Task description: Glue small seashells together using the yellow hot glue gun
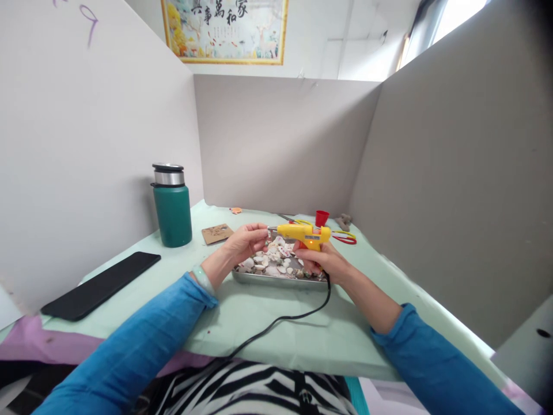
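Note:
My right hand [322, 260] is wrapped round the handle of a yellow glue gun [302, 233], whose nozzle points left. Its black cord [276, 324] runs down off the table's front edge. My left hand [245, 241] is pinched shut at the nozzle tip on something too small to make out. Both hands hover over a metal tray [276, 279] filled with several seashells [272, 262].
A green flask [171, 207] stands at the back left, a brown card [217, 233] beside it. A black flat slab [101, 285] lies at the left edge. A red cup [321, 218], scissors [344, 237] and grey partition walls [280, 144] lie behind.

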The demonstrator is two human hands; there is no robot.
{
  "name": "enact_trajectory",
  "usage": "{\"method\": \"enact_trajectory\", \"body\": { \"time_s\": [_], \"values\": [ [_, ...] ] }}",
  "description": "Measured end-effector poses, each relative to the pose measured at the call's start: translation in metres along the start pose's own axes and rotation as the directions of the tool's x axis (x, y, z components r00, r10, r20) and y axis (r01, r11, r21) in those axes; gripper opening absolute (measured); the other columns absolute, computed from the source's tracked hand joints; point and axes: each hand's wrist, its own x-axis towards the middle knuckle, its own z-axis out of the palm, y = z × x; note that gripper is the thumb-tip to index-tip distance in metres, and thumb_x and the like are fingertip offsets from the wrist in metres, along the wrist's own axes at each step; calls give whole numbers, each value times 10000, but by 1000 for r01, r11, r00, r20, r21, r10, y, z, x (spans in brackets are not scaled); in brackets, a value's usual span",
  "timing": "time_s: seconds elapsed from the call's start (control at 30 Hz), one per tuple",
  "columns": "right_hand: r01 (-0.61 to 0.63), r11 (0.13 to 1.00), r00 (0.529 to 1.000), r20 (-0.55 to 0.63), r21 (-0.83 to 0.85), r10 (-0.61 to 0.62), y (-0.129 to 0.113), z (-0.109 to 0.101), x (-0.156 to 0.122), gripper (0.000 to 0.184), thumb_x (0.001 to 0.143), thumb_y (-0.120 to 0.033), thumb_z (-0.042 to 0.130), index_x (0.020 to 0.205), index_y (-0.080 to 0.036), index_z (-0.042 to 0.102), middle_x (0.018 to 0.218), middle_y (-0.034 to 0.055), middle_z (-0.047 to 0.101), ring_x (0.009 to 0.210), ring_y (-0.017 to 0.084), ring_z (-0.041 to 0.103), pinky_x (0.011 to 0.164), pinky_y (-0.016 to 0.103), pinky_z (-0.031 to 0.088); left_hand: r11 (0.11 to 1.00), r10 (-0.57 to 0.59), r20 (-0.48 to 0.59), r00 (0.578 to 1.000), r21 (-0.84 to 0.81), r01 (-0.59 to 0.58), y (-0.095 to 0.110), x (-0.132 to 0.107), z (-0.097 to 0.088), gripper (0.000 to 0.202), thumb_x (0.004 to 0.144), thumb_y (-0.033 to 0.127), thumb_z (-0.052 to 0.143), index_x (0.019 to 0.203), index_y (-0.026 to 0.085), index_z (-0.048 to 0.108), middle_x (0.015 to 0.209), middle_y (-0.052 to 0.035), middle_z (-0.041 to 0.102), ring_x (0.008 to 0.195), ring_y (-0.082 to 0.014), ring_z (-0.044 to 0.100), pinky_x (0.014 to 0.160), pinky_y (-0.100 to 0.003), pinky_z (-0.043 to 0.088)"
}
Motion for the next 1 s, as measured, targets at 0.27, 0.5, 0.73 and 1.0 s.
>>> {"method": "enact_trajectory", "body": {
  "time_s": [0.27, 0.5, 0.73, 1.0],
  "values": [
    [-10, 996, 996, -92, -86, 2, -1, -1, 3, 233, 737, -375, 636, 847, -185, 556, 443, -81, 396, 381, 70, 323, 402, 218, 267, 993, 107, -282, 953, -9, -115, 1, 8, -7, 209, 600, 159, 742, 754, 114, 608, 660, -14, 616, 450, -51, 477, 528, -241, 479],
    [-22, 731, 995, -84, -682, -48, -2, 3, 9, 278, 732, -459, 620, 760, -182, 615, 628, -3, 553, 568, 128, 466, 532, 245, 328, 984, 173, -351, 920, 24, -176, 0, 9, -9, 247, 571, 177, 743, 747, 119, 579, 683, 0, 616, 421, -27, 434, 527, -237, 469],
    [168, 519, 957, 265, -838, 118, -19, 5, 9, 351, 803, -501, 527, 894, -186, 654, 787, 36, 623, 681, 164, 500, 578, 251, 315, 987, 159, -317, 935, 77, -142, 0, 6, -6, 247, 587, 178, 727, 763, 115, 565, 671, -3, 631, 381, -23, 418, 496, -231, 460],
    [120, 564, 921, 304, -817, 245, -39, -18, 35, 345, 831, -454, 493, 870, -190, 711, 749, 22, 664, 648, 153, 547, 574, 246, 362, 985, 172, -337, 926, 87, -151, 2, 4, -1, 277, 571, 178, 733, 766, 112, 549, 646, -3, 632, 363, -22, 406, 425, -203, 409]
  ]
}}
